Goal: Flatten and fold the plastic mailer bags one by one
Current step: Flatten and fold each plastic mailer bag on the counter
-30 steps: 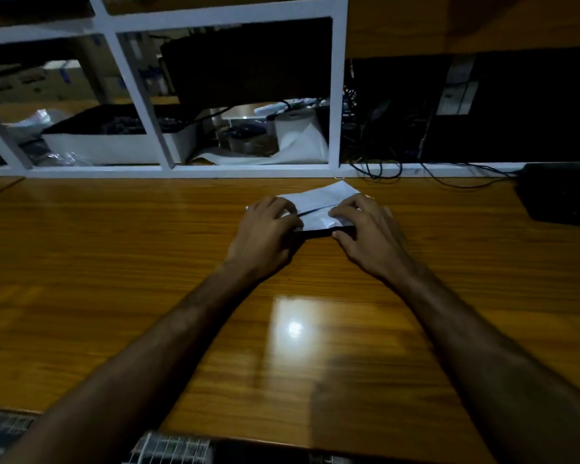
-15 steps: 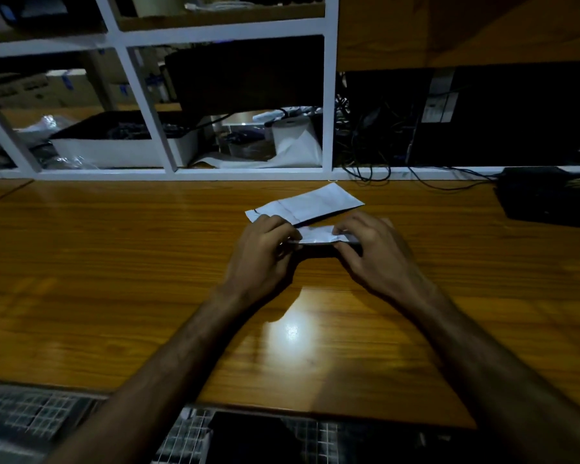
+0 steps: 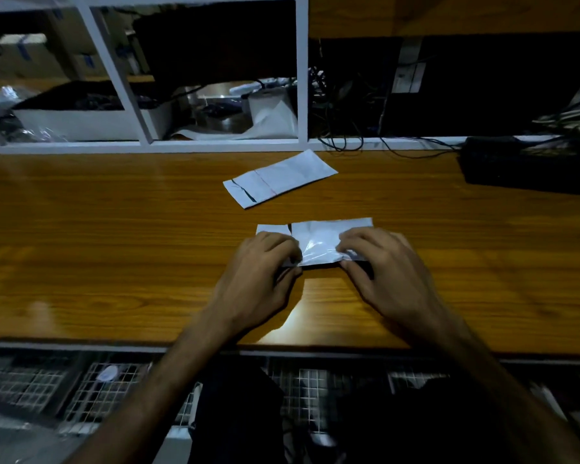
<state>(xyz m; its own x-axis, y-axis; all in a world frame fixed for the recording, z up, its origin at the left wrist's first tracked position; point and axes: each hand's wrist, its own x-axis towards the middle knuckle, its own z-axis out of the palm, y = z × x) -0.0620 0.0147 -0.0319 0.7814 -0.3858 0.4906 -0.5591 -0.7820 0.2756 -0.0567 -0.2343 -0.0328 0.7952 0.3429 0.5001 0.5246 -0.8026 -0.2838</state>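
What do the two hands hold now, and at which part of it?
Both hold the near mailer bag at its near edge: the left hand pinches the left end, the right hand the right end.

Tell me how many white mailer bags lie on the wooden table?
2: one mailer bag under both hands near the table edge, the other mailer bag lying farther back.

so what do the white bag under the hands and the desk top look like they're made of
The near mailer bag: thin glossy plastic film by the look, since it crinkles and throws bright glints between the left hand and right hand. The desk top: wood-grain surface with a smooth shiny finish, showing streaked grain and a light reflection near its front edge; solid wood or laminate cannot be told.
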